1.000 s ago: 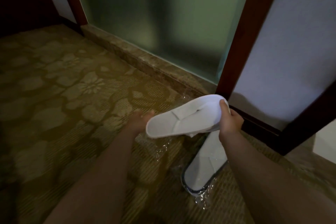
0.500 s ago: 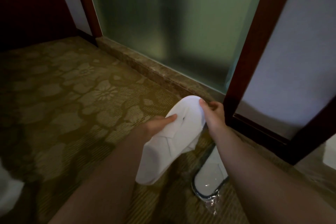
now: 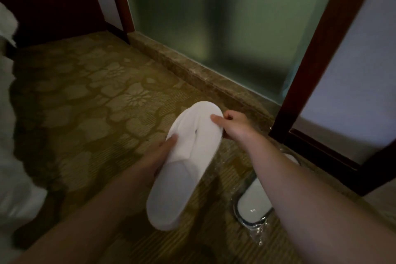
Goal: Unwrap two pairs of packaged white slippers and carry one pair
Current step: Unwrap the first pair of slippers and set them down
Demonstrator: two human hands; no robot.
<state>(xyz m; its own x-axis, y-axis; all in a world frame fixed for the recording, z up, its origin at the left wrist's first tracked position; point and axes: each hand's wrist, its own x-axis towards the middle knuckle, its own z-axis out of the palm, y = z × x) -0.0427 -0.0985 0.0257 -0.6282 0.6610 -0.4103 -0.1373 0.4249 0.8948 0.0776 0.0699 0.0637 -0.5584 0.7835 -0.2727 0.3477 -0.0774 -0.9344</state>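
An unwrapped pair of white slippers [image 3: 184, 167] hangs above the carpet in the middle of the head view, its long axis running from far right to near left. My left hand [image 3: 158, 156] grips its left edge near the middle. My right hand [image 3: 229, 123] pinches the far end with thumb and fingers. A second pair of white slippers [image 3: 255, 201] lies on the carpet below my right forearm, still in clear plastic wrap [image 3: 257, 233] with a dark rim; my arm hides its far half.
Patterned gold carpet [image 3: 96, 113] covers the floor. A frosted glass panel [image 3: 214, 28] on a stone sill [image 3: 192, 73] stands ahead, with a dark wooden frame [image 3: 317, 53] to its right. White bedding [image 3: 12, 156] fills the left edge.
The slipper pair swung from lying crosswise in my right hand alone to pointing toward me, and my left hand took hold of its side. The view shifted left, revealing the white bedding.
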